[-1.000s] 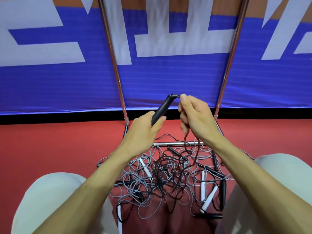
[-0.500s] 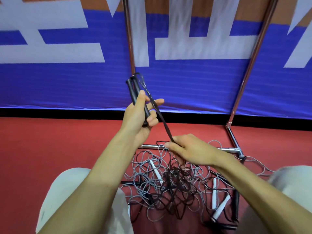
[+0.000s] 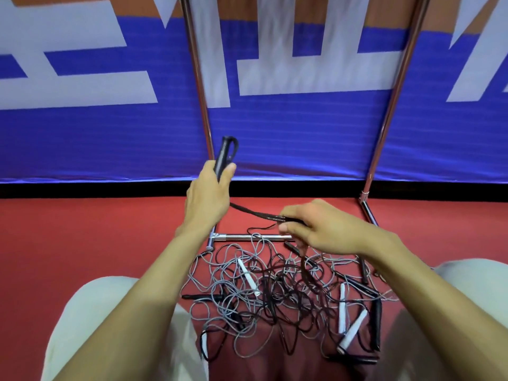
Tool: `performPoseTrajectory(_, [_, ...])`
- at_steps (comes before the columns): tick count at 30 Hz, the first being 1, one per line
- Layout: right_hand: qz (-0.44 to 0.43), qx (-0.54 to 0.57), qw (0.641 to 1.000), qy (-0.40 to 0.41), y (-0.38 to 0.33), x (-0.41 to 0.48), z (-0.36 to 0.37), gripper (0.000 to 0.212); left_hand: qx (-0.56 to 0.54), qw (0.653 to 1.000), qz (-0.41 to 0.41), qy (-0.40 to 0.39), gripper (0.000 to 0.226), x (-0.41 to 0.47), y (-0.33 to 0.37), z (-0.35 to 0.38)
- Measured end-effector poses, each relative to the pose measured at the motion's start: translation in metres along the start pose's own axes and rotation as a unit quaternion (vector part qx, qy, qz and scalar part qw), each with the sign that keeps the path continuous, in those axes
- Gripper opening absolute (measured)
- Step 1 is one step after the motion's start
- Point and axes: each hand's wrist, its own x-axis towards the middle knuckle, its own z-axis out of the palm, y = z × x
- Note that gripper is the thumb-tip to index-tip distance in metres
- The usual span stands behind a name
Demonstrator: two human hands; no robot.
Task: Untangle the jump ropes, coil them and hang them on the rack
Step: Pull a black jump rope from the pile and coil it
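Left hand (image 3: 209, 199): raised in front of the rack's left upright, fingers curled round the black handles (image 3: 226, 155), which stand upright above the fist.

Right hand (image 3: 324, 229): lower and to the right, just above the rack's base bar, fingers closed on the black cord (image 3: 255, 213).

Black cord: runs from under the left hand down and right to the right hand, then drops into the pile.

Tangled jump ropes (image 3: 236, 295): grey and black cords with white handles (image 3: 248, 277) and black ones, heaped on the red floor (image 3: 96, 237) between the knees, below both hands.

Chrome rack (image 3: 247, 237): standing before a blue banner (image 3: 288, 138).
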Motion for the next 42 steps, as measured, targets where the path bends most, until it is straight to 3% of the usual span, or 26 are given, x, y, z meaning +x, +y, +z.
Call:
performPoseTrajectory(3, [-0.040,-0.053,0.992,0.109,0.009,-0.003,-0.008,0.021,0.127,0.987,0.022,-0.098,0.045,-0.004,-0.002,0.011])
performPoseTrajectory(8, [0.057,-0.045,0.964,0.257,0.024,-0.007,-0.018,0.019,0.147,0.954,0.066,-0.253,0.065,-0.021,0.018,0.020])
performPoseTrajectory(10, [0.091,-0.027,0.954,0.283,0.024,-0.007,-0.022,0.017,0.141,0.941,0.096,-0.292,0.070,-0.030,0.026,0.022])
performPoseTrajectory(14, [0.145,0.023,0.942,0.303,0.026,-0.006,-0.030,0.035,0.112,0.921,0.151,-0.341,0.069,-0.046,0.036,0.015])
performPoseTrajectory(18, [0.176,0.105,0.935,0.288,0.028,-0.005,-0.029,0.043,0.034,0.913,0.182,-0.363,0.042,-0.058,0.039,0.009])
performPoseTrajectory(23, [0.146,0.187,0.946,0.222,0.038,0.004,-0.018,0.027,-0.068,0.933,0.182,-0.303,0.030,-0.053,0.044,0.003])
performPoseTrajectory(25, [0.133,0.212,0.946,0.204,0.035,0.007,-0.015,0.025,-0.130,0.953,0.120,-0.246,0.025,-0.044,0.041,0.000])
performPoseTrajectory(27, [0.112,0.180,0.962,0.170,0.028,0.008,-0.010,0.032,-0.194,0.961,0.029,-0.193,0.027,-0.035,0.038,-0.003])
performPoseTrajectory(29, [0.091,0.086,0.987,0.099,0.019,0.006,-0.002,0.038,-0.213,0.965,-0.005,-0.154,0.029,-0.027,0.034,-0.005])
performPoseTrajectory(31, [0.077,0.014,0.996,0.029,0.012,0.004,0.005,0.042,-0.205,0.970,-0.008,-0.128,0.030,-0.021,0.033,-0.010])
performPoseTrajectory(36, [0.034,-0.053,0.997,-0.034,0.006,-0.003,0.006,0.033,-0.003,0.993,-0.007,-0.121,0.016,-0.016,0.026,-0.009])
performPoseTrajectory(39, [-0.006,-0.092,0.996,-0.019,0.004,-0.008,0.002,0.021,0.030,0.993,-0.018,-0.109,0.027,-0.018,0.026,-0.004])
performPoseTrajectory(42, [-0.058,-0.100,0.991,0.073,0.005,-0.009,-0.003,0.018,0.017,0.991,-0.039,-0.124,0.027,-0.019,0.024,0.005])
